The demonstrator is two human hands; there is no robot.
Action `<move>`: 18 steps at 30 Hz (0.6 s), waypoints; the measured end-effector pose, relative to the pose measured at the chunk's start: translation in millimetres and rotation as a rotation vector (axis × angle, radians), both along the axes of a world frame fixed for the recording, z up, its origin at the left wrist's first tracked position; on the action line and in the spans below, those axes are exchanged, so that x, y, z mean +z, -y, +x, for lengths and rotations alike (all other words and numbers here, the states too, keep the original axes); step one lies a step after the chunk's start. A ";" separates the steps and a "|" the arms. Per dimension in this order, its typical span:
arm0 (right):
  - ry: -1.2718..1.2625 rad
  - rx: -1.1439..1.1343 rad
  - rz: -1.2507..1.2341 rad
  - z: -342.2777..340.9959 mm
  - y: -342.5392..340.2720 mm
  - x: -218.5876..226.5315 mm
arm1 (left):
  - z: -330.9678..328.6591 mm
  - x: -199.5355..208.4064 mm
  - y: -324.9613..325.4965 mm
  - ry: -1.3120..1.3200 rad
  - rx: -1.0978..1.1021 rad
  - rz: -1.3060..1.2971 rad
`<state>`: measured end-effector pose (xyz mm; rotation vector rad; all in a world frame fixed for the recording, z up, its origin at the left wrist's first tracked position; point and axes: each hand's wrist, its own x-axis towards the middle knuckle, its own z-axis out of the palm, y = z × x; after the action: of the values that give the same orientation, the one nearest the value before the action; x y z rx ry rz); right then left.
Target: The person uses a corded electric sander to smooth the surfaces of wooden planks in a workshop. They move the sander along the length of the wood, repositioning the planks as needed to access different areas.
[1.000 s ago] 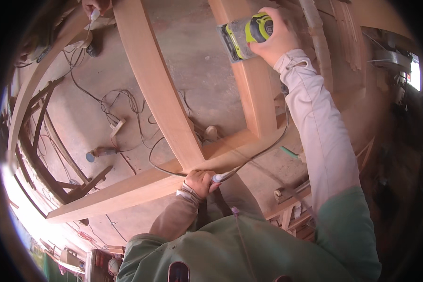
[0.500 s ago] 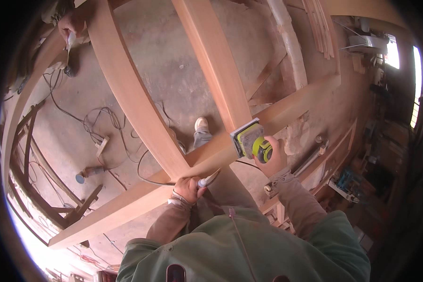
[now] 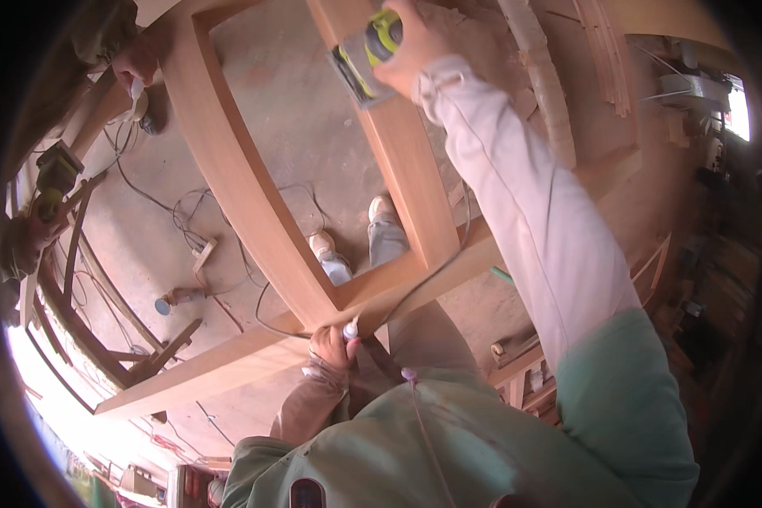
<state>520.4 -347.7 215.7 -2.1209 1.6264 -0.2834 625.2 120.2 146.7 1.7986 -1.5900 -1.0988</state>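
Head view: we see our right hand [image 3: 411,49] clamped around a green-and-grey sander [image 3: 366,63], reaching out to the far part of the right crosspiece [image 3: 406,169]; whether its pad touches the wood, we cannot tell. Our left hand [image 3: 329,346], near, is curled round a small white bottle [image 3: 350,330] with a pointed tip, beside the place where the left crosspiece [image 3: 233,165] meets the near rail [image 3: 229,370]. What the bottle contains, we cannot make out. A dark cord [image 3: 411,295] crosses the near rail to the right of our left hand. Between the crosspieces we see two shoes [image 3: 320,244] on the greyish floor [image 3: 313,110]. Farther left on that floor lie a power strip [image 3: 203,252] and a tool with a round blue end [image 3: 163,306]. At the far left, a co-worker's hand [image 3: 135,64] grips something white. Toward the far right edge we see a bright opening [image 3: 737,110].
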 end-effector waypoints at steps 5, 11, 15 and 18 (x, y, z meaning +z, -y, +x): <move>-0.100 0.078 0.084 -16.3 -47.0 28.2 | 2.2 1.1 5.3 0.017 0.117 0.057; -0.094 0.183 0.223 -109.4 -173.9 36.3 | 10.5 5.6 0.8 0.057 0.228 0.147; -0.084 0.170 0.335 -165.5 -238.9 46.7 | 19.8 18.8 4.9 0.108 0.180 0.184; -0.026 0.064 0.424 -193.9 -259.9 55.1 | 22.4 29.0 14.7 0.180 0.154 0.226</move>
<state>326.5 -87.8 270.8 -1.8507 1.4733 0.1038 647.6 105.5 175.8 2.1842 -1.4422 -1.1080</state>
